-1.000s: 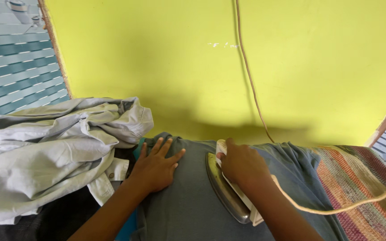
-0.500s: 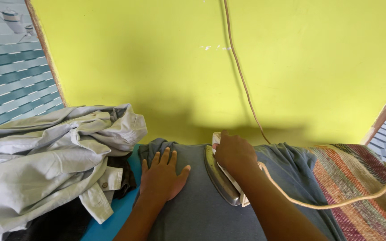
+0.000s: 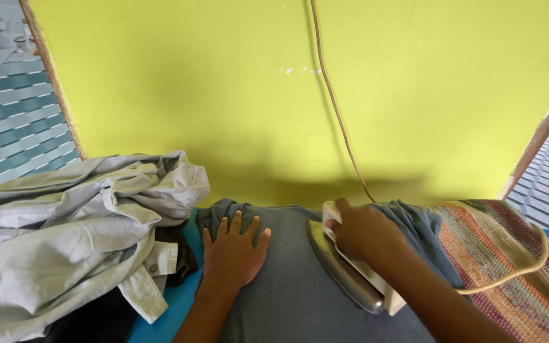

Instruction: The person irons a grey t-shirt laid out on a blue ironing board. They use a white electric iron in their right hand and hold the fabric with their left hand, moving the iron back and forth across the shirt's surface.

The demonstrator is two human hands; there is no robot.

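The right hand grips the iron, long axis diagonal on the grey garment, just right of the flat, spread left hand.

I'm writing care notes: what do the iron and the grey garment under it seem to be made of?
Iron: soleplate looks like polished metal, since it shines and reflects; the body under the right hand looks like cream plastic, mostly hidden. Grey garment: matte, soft knit, probably cotton, lying smooth under the left hand.

Yellow-green wall; teal striped tiles at left
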